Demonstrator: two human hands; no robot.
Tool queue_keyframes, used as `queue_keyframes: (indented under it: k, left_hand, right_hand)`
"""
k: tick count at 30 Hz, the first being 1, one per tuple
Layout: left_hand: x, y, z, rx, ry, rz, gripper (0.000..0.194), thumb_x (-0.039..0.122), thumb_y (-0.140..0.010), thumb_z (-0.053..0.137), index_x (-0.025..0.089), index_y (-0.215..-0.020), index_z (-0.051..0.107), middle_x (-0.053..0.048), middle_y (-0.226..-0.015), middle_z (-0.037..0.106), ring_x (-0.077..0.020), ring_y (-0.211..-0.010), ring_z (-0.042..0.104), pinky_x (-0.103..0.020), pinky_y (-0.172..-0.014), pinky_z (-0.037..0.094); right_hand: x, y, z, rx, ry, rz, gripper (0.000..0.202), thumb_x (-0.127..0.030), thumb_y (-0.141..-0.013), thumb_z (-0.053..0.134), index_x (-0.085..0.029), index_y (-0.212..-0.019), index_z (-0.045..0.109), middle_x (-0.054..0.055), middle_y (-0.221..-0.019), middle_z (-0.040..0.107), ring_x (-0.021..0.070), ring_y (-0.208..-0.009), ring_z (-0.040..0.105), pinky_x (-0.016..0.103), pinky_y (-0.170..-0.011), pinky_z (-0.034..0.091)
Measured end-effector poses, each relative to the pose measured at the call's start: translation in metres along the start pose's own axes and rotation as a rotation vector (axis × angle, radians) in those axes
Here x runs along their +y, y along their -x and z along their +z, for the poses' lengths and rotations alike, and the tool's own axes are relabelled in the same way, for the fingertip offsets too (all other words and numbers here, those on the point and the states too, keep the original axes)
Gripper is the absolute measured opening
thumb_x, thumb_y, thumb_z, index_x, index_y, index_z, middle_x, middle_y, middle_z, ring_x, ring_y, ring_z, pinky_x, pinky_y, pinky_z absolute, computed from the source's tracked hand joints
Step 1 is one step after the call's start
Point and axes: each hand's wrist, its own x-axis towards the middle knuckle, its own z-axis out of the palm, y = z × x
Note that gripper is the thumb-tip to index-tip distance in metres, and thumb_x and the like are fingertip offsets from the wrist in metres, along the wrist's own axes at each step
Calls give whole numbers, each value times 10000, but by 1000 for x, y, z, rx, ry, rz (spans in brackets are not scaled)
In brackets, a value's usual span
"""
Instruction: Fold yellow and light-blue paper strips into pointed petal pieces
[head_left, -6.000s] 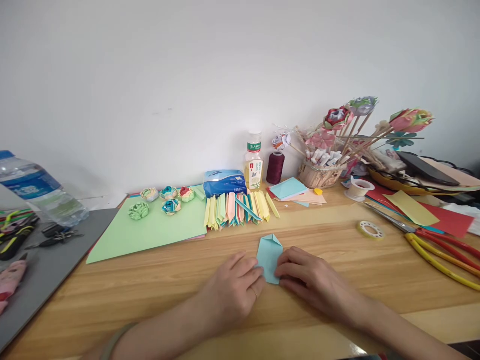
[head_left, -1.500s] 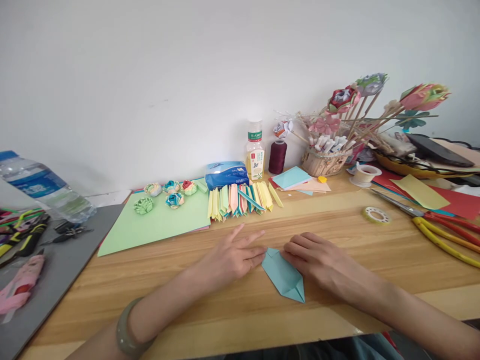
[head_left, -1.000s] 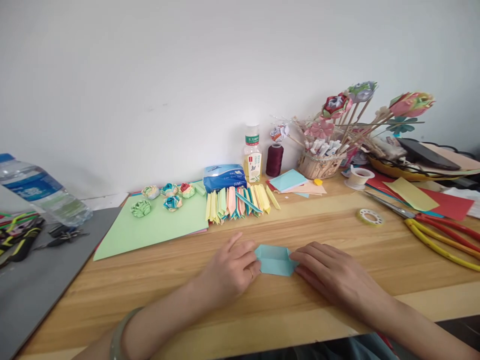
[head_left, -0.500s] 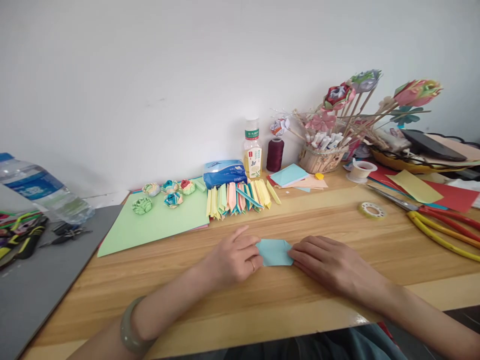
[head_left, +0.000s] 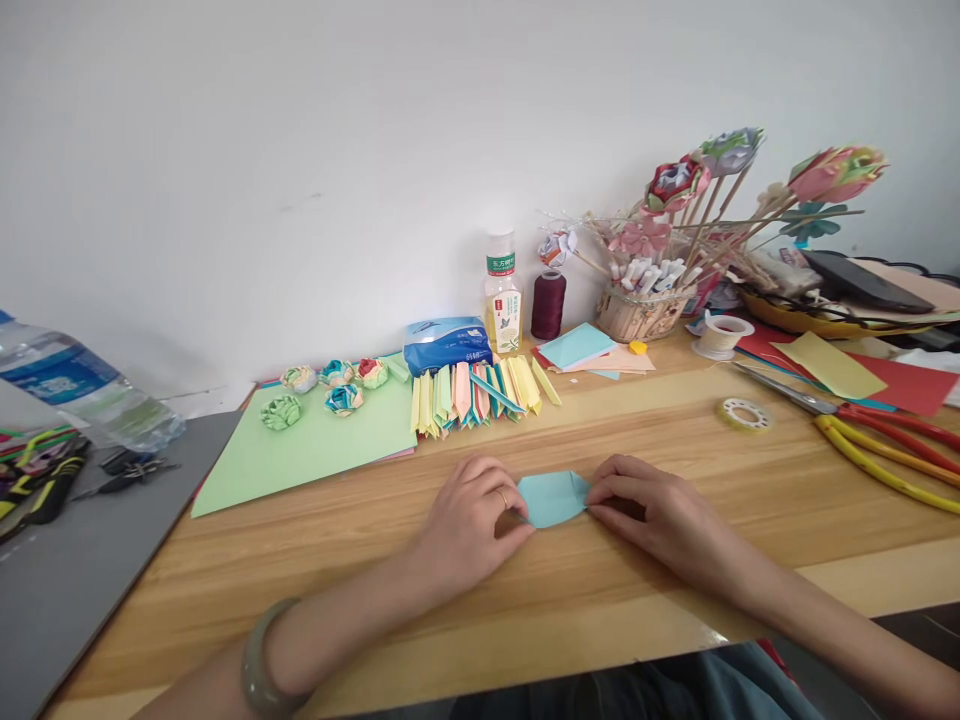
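Note:
A small folded piece of light blue paper point(head_left: 553, 497) lies on the wooden table point(head_left: 675, 590) between my two hands. My left hand point(head_left: 469, 520) pinches its left end with thumb and fingers curled. Its right end is gripped by the fingertips of my right hand point(head_left: 651, 508). The paper's ends are hidden under my fingers. A grey-green bangle point(head_left: 259, 665) sits on my left wrist.
Behind lie a row of folded paper strips point(head_left: 480, 395), a green sheet point(head_left: 315, 450) with paper roses point(head_left: 281, 411), a tissue pack point(head_left: 445, 345), a small bottle point(head_left: 503, 295) and a thread spool point(head_left: 549, 304). A basket of paper flowers point(head_left: 649, 310), tape point(head_left: 742, 413) and scissors point(head_left: 847, 420) lie right. A water bottle point(head_left: 75, 385) lies left.
The blue paper has been turned from pointing away to lying sideways and folded shorter. Both hands have closed in on its ends and moved slightly away from me.

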Motion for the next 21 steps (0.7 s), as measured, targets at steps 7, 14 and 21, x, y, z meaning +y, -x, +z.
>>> queue_keyframes:
  k: [7,14,21]
  left_hand:
    - [8,1,2,7,34,-140,90,147,-815,604,195,-741,587,4,-788,615,-189,-880,504,-360,-813,414]
    - [21,1,8,-42,-70,-339,91,144,-829,568,216,-773,570,1,-843,574,-206,-877,460,-371,-758,374]
    - [23,-8,11,-53,-107,-401,126,103,-792,553,191,-702,547,-7,-819,560,-216,-874,448,-377,-750,373]
  right_hand:
    - [0,2,6,65,-11,8,174,-213,-891,476,-201,-790,617,55,-862,597,187,-809,584,320,-707,485]
    - [-9,3,16,175,91,82,162,-165,-864,470,-187,-731,559,48,-781,580,187,-735,568,324,-652,476]
    - [-11,2,21,234,192,82,138,-128,-809,475,-201,-707,532,31,-732,568,174,-685,560,291,-605,457]
